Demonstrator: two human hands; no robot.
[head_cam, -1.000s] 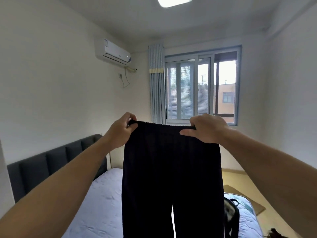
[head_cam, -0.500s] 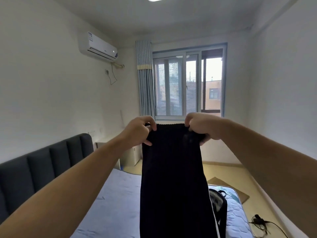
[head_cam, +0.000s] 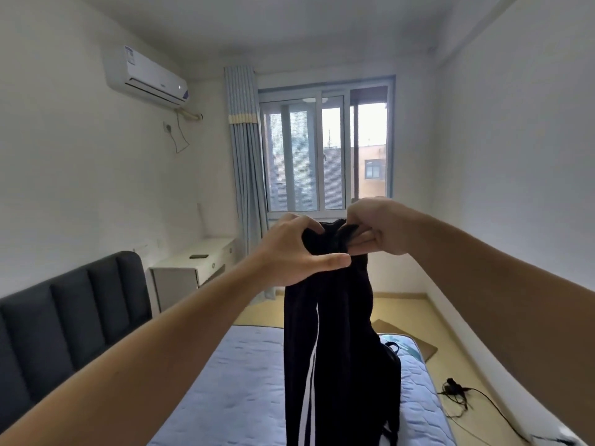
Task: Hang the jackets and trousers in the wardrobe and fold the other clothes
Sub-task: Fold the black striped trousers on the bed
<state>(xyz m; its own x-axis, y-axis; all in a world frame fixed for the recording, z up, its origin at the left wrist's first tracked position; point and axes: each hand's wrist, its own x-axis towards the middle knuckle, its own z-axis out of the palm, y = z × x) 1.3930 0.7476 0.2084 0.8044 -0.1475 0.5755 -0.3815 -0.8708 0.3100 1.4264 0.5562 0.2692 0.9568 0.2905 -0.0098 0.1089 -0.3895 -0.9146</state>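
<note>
A dark headboard [head_cam: 64, 304] runs along the left wall. Past its end stands a white tabletop [head_cam: 209, 249], its far side close to the curtain [head_cam: 246, 175]. The bed [head_cam: 231, 397] fills the lower middle, and its right edge borders a strip of floor [head_cam: 402, 304].

The left hand [head_cam: 289, 255] is raised in front of the window [head_cam: 325, 149]. Its grip closes on the bunched waistband of the trousers [head_cam: 335, 333], fingers curled over the top and thumb laid straight beneath. The black trousers, with white side stripes, hang in one narrow fall over the bed, touching nothing on either side; their hems are out of view.

The right hand [head_cam: 383, 226] is just beside the left, its grip pinching the same waistband. A dark bag [head_cam: 391, 358] lies on the bed behind the trousers. Cardboard [head_cam: 415, 346] and a cable [head_cam: 457, 391] lie on the floor between the bed and the right wall.
</note>
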